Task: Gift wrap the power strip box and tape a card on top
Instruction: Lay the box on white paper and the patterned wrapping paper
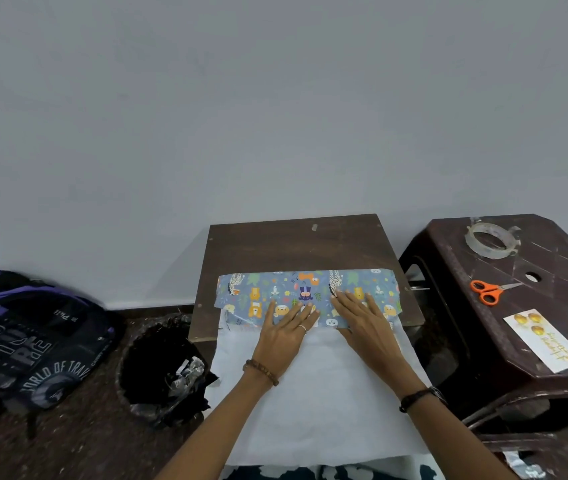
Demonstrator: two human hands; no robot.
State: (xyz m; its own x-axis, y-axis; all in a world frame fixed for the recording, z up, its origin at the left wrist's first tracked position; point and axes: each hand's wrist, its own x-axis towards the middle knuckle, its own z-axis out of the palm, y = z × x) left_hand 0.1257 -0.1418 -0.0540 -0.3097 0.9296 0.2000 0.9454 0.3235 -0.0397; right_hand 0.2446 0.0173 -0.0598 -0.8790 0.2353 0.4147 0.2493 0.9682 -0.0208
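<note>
Blue animal-print wrapping paper [258,296] is folded over the box, which is fully hidden under it, on a small brown table [296,244]. The paper's white underside [324,403] stretches toward me and hangs over the table's near edge. My left hand [284,332] lies flat on the printed fold, fingers straight. My right hand [367,323] presses flat beside it, fingers spread. A white card [545,339] with gold print lies on the stool at the right.
A dark brown plastic stool [566,268] at the right carries a clear tape roll [492,240] and orange-handled scissors [490,292]. A black-lined waste bin [161,368] stands left of the table. A purple and black backpack [29,337] lies at far left.
</note>
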